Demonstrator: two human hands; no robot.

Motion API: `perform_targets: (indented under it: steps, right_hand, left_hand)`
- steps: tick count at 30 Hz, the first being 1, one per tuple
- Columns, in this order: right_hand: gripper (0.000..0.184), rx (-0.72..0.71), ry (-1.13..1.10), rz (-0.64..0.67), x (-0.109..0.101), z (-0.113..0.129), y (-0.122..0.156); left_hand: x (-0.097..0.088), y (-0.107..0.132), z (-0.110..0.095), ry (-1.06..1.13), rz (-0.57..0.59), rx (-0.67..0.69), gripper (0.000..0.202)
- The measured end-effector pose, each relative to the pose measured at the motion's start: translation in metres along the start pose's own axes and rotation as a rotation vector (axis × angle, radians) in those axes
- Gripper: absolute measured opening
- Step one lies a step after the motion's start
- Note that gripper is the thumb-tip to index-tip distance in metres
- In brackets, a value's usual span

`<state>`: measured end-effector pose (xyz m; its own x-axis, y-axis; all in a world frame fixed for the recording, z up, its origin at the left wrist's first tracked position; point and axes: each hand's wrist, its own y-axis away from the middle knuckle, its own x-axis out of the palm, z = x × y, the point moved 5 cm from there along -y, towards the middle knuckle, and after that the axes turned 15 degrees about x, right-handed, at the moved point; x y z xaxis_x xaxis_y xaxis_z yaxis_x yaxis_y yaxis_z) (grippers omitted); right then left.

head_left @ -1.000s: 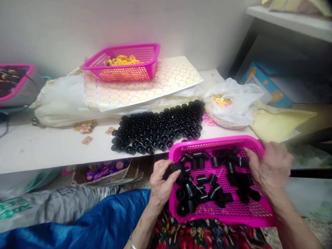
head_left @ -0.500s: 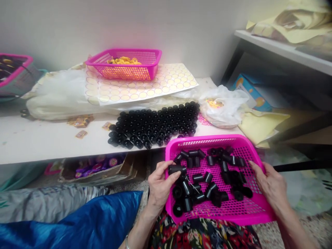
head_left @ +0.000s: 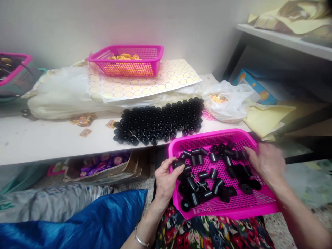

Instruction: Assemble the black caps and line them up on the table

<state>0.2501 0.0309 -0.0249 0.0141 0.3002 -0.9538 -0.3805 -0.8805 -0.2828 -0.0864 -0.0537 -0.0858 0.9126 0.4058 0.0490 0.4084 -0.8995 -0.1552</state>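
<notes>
A pink mesh basket [head_left: 233,207] rests on my lap and holds several loose black plastic caps [head_left: 215,183]. My left hand [head_left: 166,180] grips the basket's left rim, its thumb and fingers pinched on one black cap [head_left: 178,163]. My right hand [head_left: 267,162] reaches into the basket's right side among the caps; it is blurred by motion, so its fingers are unclear. On the white shelf [head_left: 52,141] in front, several black caps [head_left: 160,121] stand upright in tight rows.
A second pink basket [head_left: 129,62] with yellow rings sits on a sheet of round stickers [head_left: 145,84] at the back. A white plastic bag [head_left: 228,100] lies right of the rows. A blue bag [head_left: 90,221] lies beside my left arm. A cardboard box [head_left: 103,169] sits under the shelf.
My right hand moved from the basket's right rim up into the caps at the right side. The basket shifted slightly; my left hand keeps its pinch on the cap.
</notes>
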Motion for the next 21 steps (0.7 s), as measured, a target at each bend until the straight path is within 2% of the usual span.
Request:
perform_targets:
  steps: [2, 5, 7, 9, 11, 14, 18, 21]
  right_hand:
    - [0.031, -0.221, -0.076, -0.017, -0.011, 0.055, -0.004]
    - [0.028, -0.547, -0.173, 0.049, -0.019, 0.136, -0.003]
    - [0.028, -0.665, -0.141, 0.116, -0.017, 0.176, 0.003]
    - [0.028, -0.714, -0.089, 0.175, -0.011, 0.201, 0.01]
    - [0.028, -0.719, -0.043, 0.225, -0.004, 0.215, 0.016]
    - [0.031, -0.671, -0.025, 0.262, 0.005, 0.222, 0.022]
    - [0.032, -0.638, -0.05, 0.261, 0.008, 0.22, 0.023]
    - [0.03, -0.638, -0.059, 0.265, 0.005, 0.209, 0.022]
  left_hand:
    - [-0.003, -0.001, 0.003, 0.006, -0.002, -0.002, 0.039]
    - [-0.003, -0.003, 0.001, -0.058, 0.044, 0.047, 0.037]
    - [-0.006, -0.006, -0.007, -0.174, 0.047, 0.137, 0.033]
    - [-0.009, -0.011, -0.019, -0.311, 0.016, 0.261, 0.031]
    - [-0.009, -0.019, -0.031, -0.395, 0.027, 0.391, 0.029]
    - [-0.001, -0.042, -0.046, -0.439, 0.107, 0.559, 0.029]
    - [0.015, -0.086, -0.055, -0.618, 0.15, 0.741, 0.027]
    - [0.032, -0.116, -0.053, -0.738, 0.291, 0.843, 0.03]
